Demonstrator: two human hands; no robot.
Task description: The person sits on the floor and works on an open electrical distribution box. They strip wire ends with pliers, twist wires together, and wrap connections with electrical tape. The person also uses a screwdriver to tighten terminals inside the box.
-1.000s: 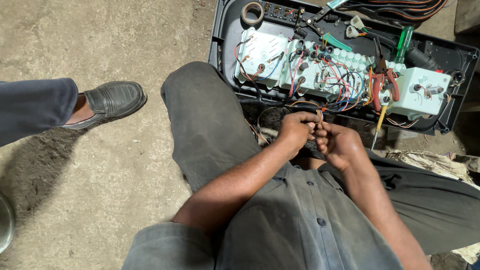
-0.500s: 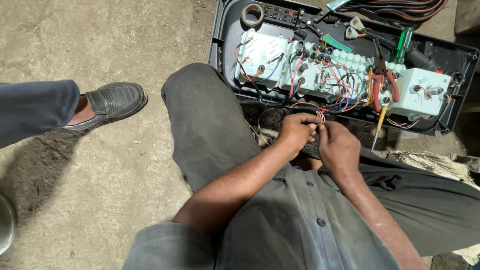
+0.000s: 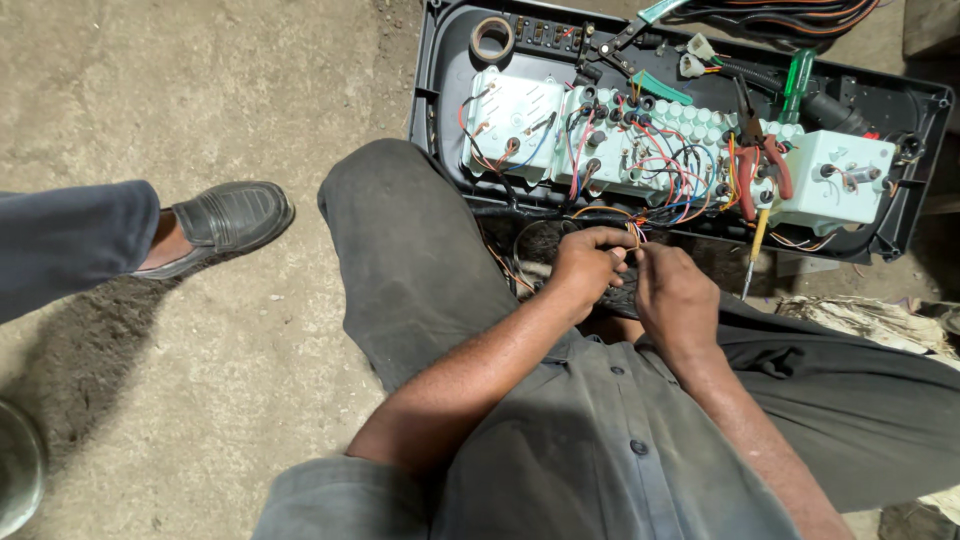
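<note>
Your left hand (image 3: pixel 585 265) & right hand (image 3: pixel 672 295) meet fingertip to fingertip, both pinched narrow on the thin wire ends (image 3: pixel 634 236) btwn them. Wires run up & away toward the black tray (image 3: pixel 430 100), just ahead of your knee.

Inside the black tray (image 3: pixel 925 150) lie one roll of tape (image 3: pixel 492 38), one pair of red-handled pliers (image 3: pixel 760 160) and two screwdrivers. Beside the tray, two hands and one black shoe (image 3: pixel 228 220).
</note>
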